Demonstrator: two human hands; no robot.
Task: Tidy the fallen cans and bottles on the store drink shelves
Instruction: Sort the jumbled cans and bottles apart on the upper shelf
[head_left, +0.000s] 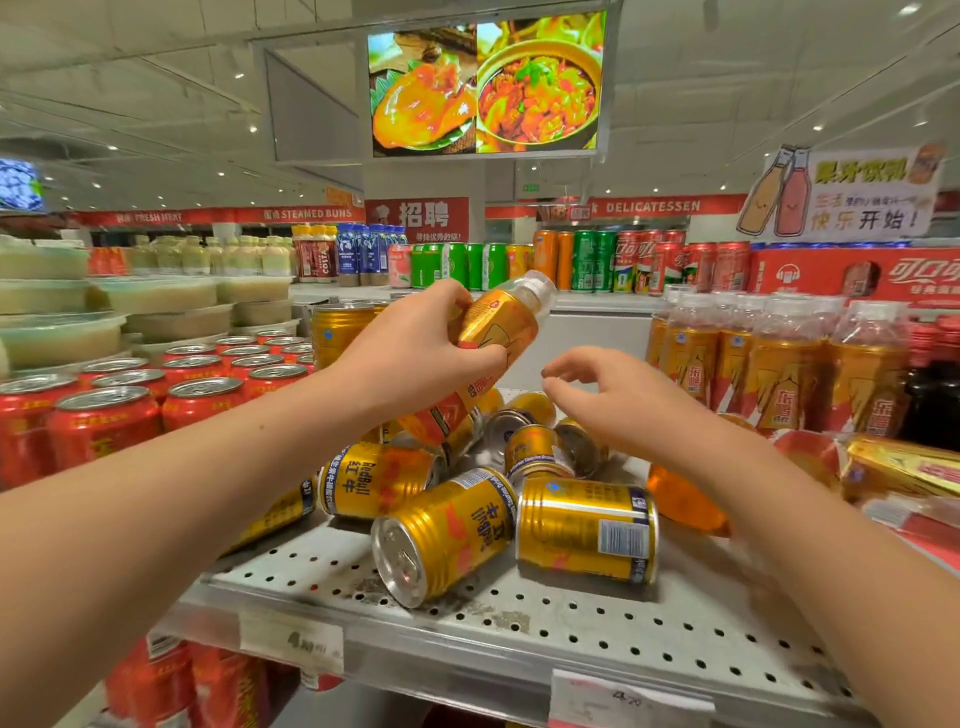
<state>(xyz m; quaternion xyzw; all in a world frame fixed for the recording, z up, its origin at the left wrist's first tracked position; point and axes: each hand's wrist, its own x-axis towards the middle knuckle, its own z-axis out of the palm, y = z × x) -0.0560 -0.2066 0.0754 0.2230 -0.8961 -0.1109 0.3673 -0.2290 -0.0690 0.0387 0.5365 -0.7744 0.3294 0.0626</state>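
Upright red cans (104, 415) stand at nine o'clock. The left hand (415, 345) grips a gold bottle (511, 314) round its label, tilted, cap toward one o'clock: stiff, likely full and weighty. Beneath, fallen gold cans (441, 530) at six o'clock may roll. The right hand (618, 402) hovers empty, loosely curled. Standing bottles (779, 364) crowd three o'clock.

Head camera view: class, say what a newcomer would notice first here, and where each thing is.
First, the fallen gold cans heaped on their sides on the perforated shelf, centre foreground. Just above them the left hand grips a tilted gold-labelled bottle, with the right hand hovering empty beside it. Overhead hangs a bright food screen.
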